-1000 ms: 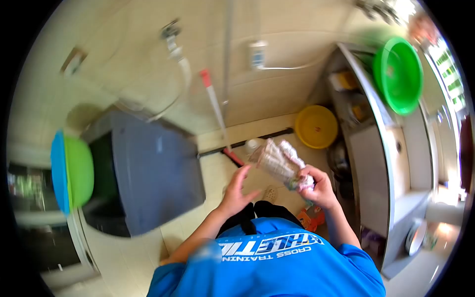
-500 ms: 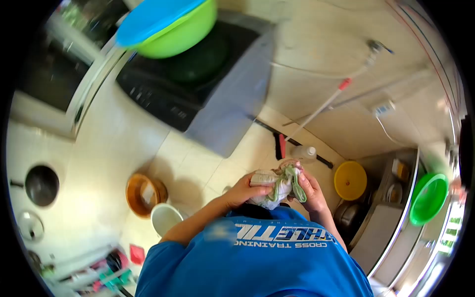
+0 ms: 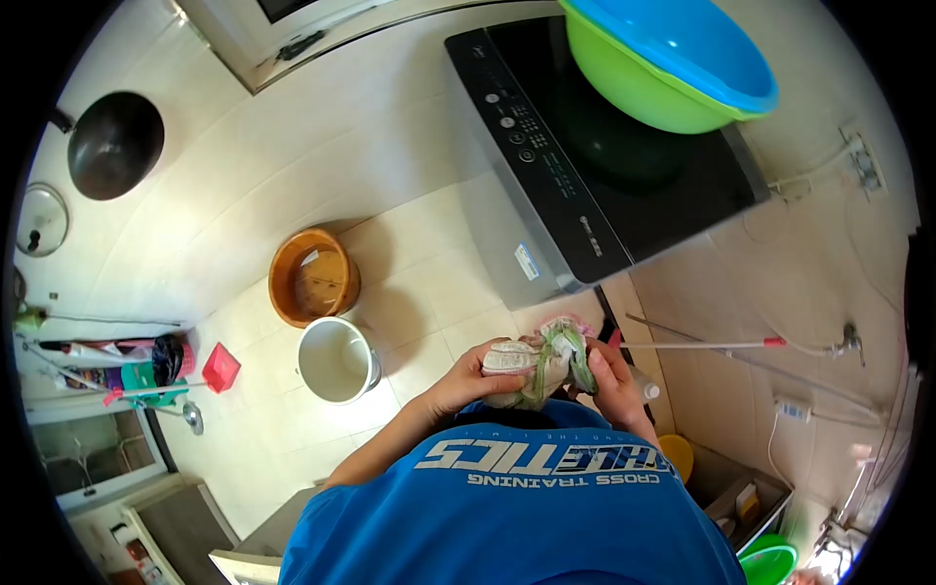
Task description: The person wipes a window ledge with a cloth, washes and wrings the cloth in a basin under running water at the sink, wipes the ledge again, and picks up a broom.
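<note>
A person in a blue "Athletics Cross Training" T-shirt [image 3: 507,517] grips a bunched bundle of cloths [image 3: 549,369], white with green edging and a patch of pink, in both bare hands, held just in front of the body above a tiled floor [image 3: 419,302]. The left hand [image 3: 466,384] wraps around the white, rolled end, its fingers curled and the thumb laid along the near side. The right hand [image 3: 616,386] grasps the green-edged folds at the other end with bent fingers, their tips partly hidden by the fabric.

Beyond the hands stands a top-loading washing machine [image 3: 531,195], a blue basin [image 3: 673,44] nested in a lime-green basin [image 3: 624,83] on its black lid. To the left, a white bucket [image 3: 330,363] sits beside a brown wooden tub [image 3: 285,285] on the floor, a red dustpan [image 3: 221,368] farther off. A dark wok [image 3: 117,146] and a glass lid [image 3: 41,219] appear at the far left. A clear bottle [image 3: 644,386] stands near the right hand, with part of a yellow basin [image 3: 676,456] visible behind the arm.
</note>
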A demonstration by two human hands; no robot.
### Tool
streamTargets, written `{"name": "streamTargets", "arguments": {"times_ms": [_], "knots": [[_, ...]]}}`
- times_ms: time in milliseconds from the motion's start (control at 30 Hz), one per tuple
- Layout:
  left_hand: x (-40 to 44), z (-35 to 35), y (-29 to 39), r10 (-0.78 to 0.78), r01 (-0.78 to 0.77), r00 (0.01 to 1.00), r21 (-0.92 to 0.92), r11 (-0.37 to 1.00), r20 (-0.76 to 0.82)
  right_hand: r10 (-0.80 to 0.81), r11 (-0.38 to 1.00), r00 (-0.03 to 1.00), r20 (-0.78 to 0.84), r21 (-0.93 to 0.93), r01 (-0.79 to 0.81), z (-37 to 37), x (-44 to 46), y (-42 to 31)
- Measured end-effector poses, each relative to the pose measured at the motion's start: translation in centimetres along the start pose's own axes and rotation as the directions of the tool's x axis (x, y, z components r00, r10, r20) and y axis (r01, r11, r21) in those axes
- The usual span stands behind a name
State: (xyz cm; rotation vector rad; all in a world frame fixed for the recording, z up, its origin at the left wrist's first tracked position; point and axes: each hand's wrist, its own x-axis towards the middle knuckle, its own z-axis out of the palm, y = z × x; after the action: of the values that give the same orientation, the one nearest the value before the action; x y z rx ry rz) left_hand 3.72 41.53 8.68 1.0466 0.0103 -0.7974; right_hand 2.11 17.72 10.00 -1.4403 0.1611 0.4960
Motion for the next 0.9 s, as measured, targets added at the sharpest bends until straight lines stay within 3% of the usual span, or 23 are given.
{"name": "streamTargets", "arguments": {"times_ms": [33,133,233,300,333,400,433,500,533,600,633,667,700,767,833,900], "knots": [[0.5,-0.4,-0.1,0.005,-0.005,1.0,-0.01,1.0,-0.016,0.008,1.0,1.0,0.017,-0.006,-0.008,-0.2,1.0,0.2],[1.1,-0.5,0.5,0.112,-0.117,0.991,-0.061,0.991,-0.077,-0.058,0.959,0.969,0.241,0.282,-0.013,-0.9,3.9,-0.6],[0.5,0.2,1.1,0.31,-0.416,0.858,-0.2,0.887,-0.409,-0.124,0.966,0.89,0.44,0.258,0.007,-1.6,8.6,-1.3],[-0.2,0.1,1.4,0.37,-0.506,0.789,-0.178,0.844,-0.491,-0.215,0.944,0.85,0.481,0.326,0.054,0.0,10.9,-2.3],[-0.5,-0.1,1.9,0.381,-0.516,0.778,-0.164,0.841,-0.499,-0.259,0.939,0.807,0.53,0.334,0.082,1.1,11.9,-3.3],[-1.2,-0.6,3.2,0.371,-0.372,0.805,0.095,0.924,-0.464,-0.31,0.933,0.744,0.592,0.338,0.12,4.1,13.6,-5.0],[-1.0,-0.9,3.8,0.435,-0.426,0.82,0.112,0.898,-0.372,-0.316,0.934,0.73,0.606,0.335,0.126,5.2,14.5,-5.1],[-0.6,-2.2,5.9,0.487,-0.423,0.853,0.299,0.855,-0.186,-0.302,0.948,0.722,0.622,0.115,0.297,6.9,16.0,-5.3],[0.0,-3.8,5.9,0.53,-0.434,0.838,0.436,0.789,-0.125,-0.27,0.962,0.749,0.605,0.138,0.235,8.0,16.9,-5.4],[-0.2,-6.0,7.4,0.472,-0.396,0.859,0.328,0.858,-0.197,-0.25,0.968,0.785,0.567,0.168,0.186,10.3,19.1,-6.0],[-0.4,-7.4,8.2,0.42,-0.369,0.879,0.237,0.899,-0.225,-0.175,0.976,0.802,0.571,0.205,0.067,11.2,20.4,-6.0],[-0.6,-9.2,9.2,0.427,-0.359,0.884,0.306,0.882,-0.193,-0.107,0.968,0.811,0.575,0.247,-0.047,12.4,21.8,-6.2],[-1.0,-11.3,10.4,0.434,-0.358,0.883,0.345,0.868,-0.177,-0.125,0.966,0.826,0.549,0.259,-0.025,14.0,23.1,-6.6],[-2.0,-15.1,13.3,0.433,-0.34,0.889,0.418,0.842,-0.148,-0.018,0.908,0.883,0.469,0.377,-0.182,16.9,25.4,-7.0],[-3.0,-18.9,15.6,0.541,-0.394,0.822,0.51,0.765,-0.178,-0.029,0.887,0.917,0.398,0.434,-0.16,19.1,27.6,-7.6],[-3.8,-22.4,18.1,0.551,-0.387,0.803,0.504,0.772,-0.228,0.014,0.873,0.929,0.37,0.449,-0.192,20.7,29.9,-10.3]]}}
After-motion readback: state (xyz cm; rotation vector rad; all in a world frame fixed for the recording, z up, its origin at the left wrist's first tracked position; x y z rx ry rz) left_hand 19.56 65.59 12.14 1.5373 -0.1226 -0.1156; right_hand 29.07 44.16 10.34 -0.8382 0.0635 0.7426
